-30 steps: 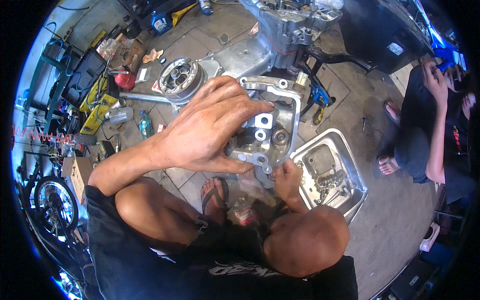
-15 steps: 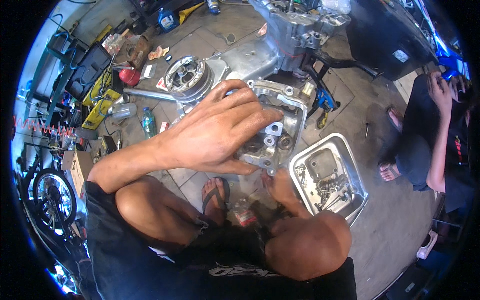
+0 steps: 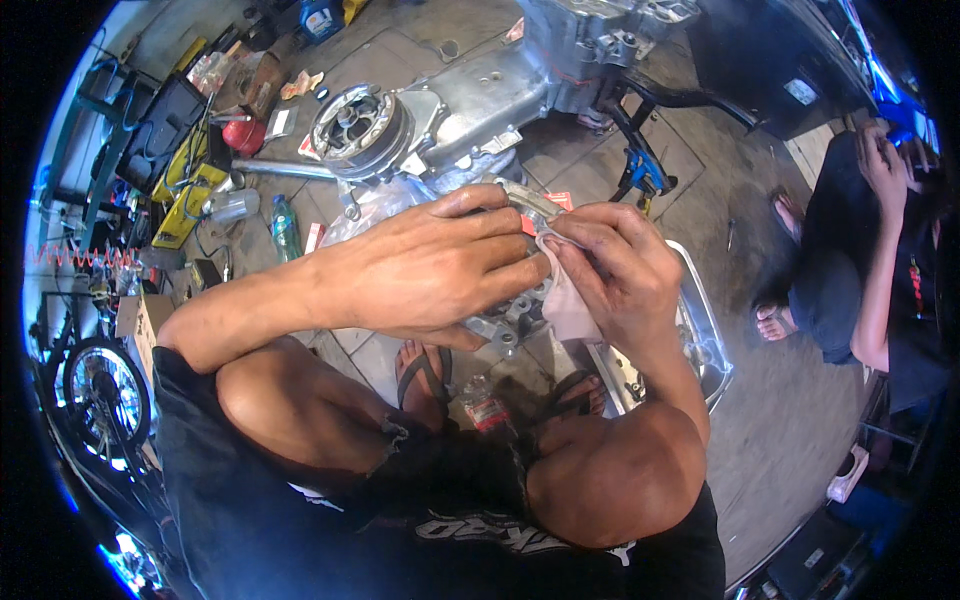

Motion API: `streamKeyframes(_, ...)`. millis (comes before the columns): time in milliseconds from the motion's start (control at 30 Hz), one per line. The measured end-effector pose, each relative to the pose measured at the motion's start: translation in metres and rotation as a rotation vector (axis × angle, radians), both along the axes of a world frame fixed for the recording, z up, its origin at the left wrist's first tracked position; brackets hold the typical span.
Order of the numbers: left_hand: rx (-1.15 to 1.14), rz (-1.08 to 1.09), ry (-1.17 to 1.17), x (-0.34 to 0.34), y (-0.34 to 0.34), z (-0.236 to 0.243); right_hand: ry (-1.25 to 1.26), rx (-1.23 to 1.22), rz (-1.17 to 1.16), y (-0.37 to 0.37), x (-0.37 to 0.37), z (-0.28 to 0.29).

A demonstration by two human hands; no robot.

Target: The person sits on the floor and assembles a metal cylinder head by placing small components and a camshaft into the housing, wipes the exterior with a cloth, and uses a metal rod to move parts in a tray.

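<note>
Wearer's grips [image 3: 430, 270] [image 3: 625, 270]: two; held casting [image 3: 503, 333]: one; cloth [image 3: 573, 305]: one; tray [image 3: 697, 290]: one; green bottle [image 3: 285, 232]: one.

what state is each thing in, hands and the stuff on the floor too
Left hand: closed on the metal casting
Right hand: pinching the cloth
Metal casting: held up off the floor, mostly hidden by the hands
Pale cloth: bunched at the fingers, lower part hanging
Metal tray: holding parts, partly hidden by the right arm
Round drum: uncovered, inside showing
Red-labelled bottle: on the floor, cap unclear
</note>
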State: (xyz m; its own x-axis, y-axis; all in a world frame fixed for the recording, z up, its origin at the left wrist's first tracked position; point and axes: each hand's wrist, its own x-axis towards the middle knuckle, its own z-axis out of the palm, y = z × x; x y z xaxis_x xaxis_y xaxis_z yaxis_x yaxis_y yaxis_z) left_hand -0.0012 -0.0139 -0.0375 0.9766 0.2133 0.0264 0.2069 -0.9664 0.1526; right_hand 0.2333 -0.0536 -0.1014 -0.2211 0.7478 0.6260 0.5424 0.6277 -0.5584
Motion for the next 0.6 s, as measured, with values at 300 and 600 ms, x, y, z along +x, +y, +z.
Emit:
streamKeyframes(300, -0.004, 0.206, -0.067, -0.008, 0.004, -0.005, 0.076, -0.039, -0.214, -0.011, -0.019, -0.018)
streamKeyframes(600, 0.073, 0.449, -0.204, -0.008, 0.010, -0.006, 0.125, -0.091, -0.055, -0.032, -0.029, -0.052)
